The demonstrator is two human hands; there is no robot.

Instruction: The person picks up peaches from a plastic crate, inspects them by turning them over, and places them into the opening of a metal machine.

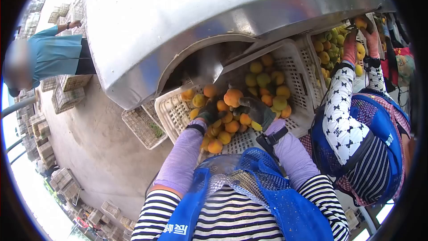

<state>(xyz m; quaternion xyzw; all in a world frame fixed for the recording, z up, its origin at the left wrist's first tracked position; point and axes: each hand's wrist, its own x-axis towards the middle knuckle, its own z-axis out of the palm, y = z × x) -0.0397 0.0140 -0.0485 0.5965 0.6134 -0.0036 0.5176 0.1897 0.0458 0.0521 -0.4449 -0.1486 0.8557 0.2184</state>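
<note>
Yellow-orange peaches [215, 146] lie in a white slatted plastic crate [299, 78] in front of me. Over the left part of the fruit is my left hand [208, 112], in a dark glove; its fingers curl down among the peaches, and what they hold is hard to make out. My right hand [261, 112], also gloved, has its thumb and fingers against a large orange peach [232, 97], which sits above the others. More yellow-green peaches [263, 79] fill the crate's far right side.
A metal machine housing [232, 22] with an arched opening overhangs the crate. At right, a co-worker in a blue vest [379, 151] handles fruit over another crate [307, 56]. A person in a blue shirt [58, 53] stands at left. A low crate [143, 127] rests on the floor.
</note>
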